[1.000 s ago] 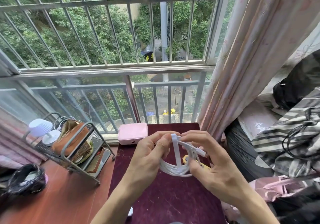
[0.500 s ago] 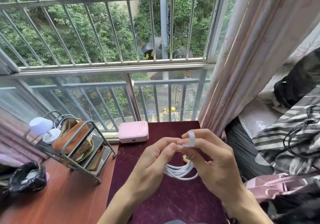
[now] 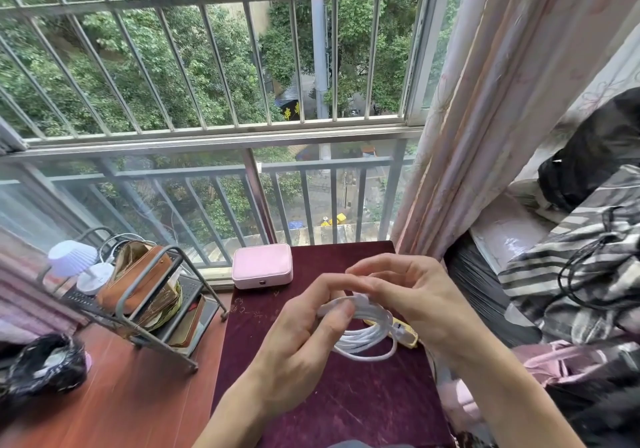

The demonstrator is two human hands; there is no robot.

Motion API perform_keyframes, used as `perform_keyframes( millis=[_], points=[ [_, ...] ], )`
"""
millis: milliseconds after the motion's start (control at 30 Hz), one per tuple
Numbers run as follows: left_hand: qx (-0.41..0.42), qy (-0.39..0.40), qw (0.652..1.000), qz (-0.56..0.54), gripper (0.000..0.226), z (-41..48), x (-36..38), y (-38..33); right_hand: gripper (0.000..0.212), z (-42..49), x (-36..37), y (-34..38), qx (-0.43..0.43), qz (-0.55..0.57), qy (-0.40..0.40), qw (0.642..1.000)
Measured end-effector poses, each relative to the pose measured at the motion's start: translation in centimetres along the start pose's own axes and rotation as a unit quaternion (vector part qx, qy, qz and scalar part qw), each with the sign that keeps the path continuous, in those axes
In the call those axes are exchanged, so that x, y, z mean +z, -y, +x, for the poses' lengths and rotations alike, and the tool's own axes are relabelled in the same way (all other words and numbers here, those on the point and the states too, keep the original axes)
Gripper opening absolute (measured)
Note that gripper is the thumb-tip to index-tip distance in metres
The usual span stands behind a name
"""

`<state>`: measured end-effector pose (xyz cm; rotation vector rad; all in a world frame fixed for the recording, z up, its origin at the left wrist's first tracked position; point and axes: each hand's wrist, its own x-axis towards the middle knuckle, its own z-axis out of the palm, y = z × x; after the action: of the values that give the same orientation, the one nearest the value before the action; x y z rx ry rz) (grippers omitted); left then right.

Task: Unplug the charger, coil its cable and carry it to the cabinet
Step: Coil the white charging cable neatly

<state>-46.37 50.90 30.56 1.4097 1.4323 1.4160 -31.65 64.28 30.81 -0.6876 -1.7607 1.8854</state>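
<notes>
A white charger cable (image 3: pixel 363 338) hangs as a coil of several loops between both hands, above the dark red table (image 3: pixel 311 406). My left hand (image 3: pixel 301 336) pinches the top of the coil with thumb and fingers. My right hand (image 3: pixel 412 295) holds the same bundle from the right, its fingers curled over the wrapped top. A small yellow piece (image 3: pixel 408 335) shows just below the right hand, beside the coil. The charger's plug body is hidden. No cabinet is in view.
A pink box (image 3: pixel 262 265) lies at the table's far edge by the barred window (image 3: pixel 242 136). A metal rack (image 3: pixel 145 295) with a brown pouch stands left on the wooden surface, a black bag (image 3: pixel 45 364) beside it. A curtain (image 3: pixel 485 118) and striped bedding (image 3: pixel 571 264) fill the right.
The upright white strap end that my right hand held above the coil has been brought down and wrapped over the bundle. Both hands have stayed over the table's middle.
</notes>
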Motion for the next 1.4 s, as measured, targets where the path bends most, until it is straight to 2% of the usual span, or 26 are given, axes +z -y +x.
perform_keyframes(
  millis=[100, 233, 433, 600, 767, 833, 900, 967, 1033, 1133, 1233, 1400],
  points=[
    [-0.004, -0.005, 1.0, 0.028, 0.029, 0.1, 0.0, -0.4, 0.026, 0.3, -0.7, -0.1, 0.031, 0.009, 0.034, 0.999],
    [-0.003, -0.009, 1.0, 0.021, 0.028, 0.3, 0.2, -0.7, 0.042, 0.4, -1.1, 0.0, 0.069, 0.014, 0.085, 0.994],
    [0.0, -0.036, 0.999, 0.026, 0.031, 1.1, 0.2, -0.7, 0.061, 0.3, -1.2, 0.1, 0.09, 0.004, 0.062, 0.994],
    [-0.011, -0.058, 0.996, 0.061, 0.03, 1.6, 0.2, -0.3, 0.051, 0.0, -1.2, 0.1, 0.075, -0.004, 0.041, 0.996],
    [-0.014, -0.104, 0.992, 0.071, 0.021, 1.8, 0.4, 0.3, 0.049, -0.7, -1.0, 0.0, 0.013, -0.097, 0.031, 0.995],
    [-0.012, -0.117, 0.991, 0.063, 0.021, 1.7, 0.6, 0.4, 0.041, -1.1, -0.4, 0.1, -0.036, -0.117, -0.006, 0.992],
    [-0.016, -0.121, 0.991, 0.048, 0.021, 1.6, 0.7, 0.4, 0.043, -1.6, 0.3, 0.1, -0.093, -0.166, -0.075, 0.979],
    [-0.018, -0.131, 0.99, 0.048, 0.021, 1.7, 0.9, 0.3, 0.041, -1.8, 1.0, -0.4, -0.156, -0.228, -0.149, 0.949],
    [-0.017, -0.144, 0.988, 0.051, 0.021, 1.7, 1.0, 0.1, 0.035, -1.8, 1.6, -0.8, -0.199, -0.274, -0.19, 0.921],
    [-0.02, -0.147, 0.988, 0.044, 0.02, 1.8, 1.1, 0.0, 0.024, -1.5, 2.0, -1.0, -0.223, -0.266, -0.212, 0.913],
    [-0.027, -0.15, 0.988, 0.034, 0.021, 1.8, 1.1, 0.1, 0.018, -1.4, 2.1, -1.1, -0.233, -0.238, -0.199, 0.922],
    [-0.019, -0.145, 0.989, 0.034, 0.022, 1.9, 0.9, 0.3, 0.013, -1.6, 2.1, -1.0, -0.171, -0.162, -0.175, 0.956]
  ],
)
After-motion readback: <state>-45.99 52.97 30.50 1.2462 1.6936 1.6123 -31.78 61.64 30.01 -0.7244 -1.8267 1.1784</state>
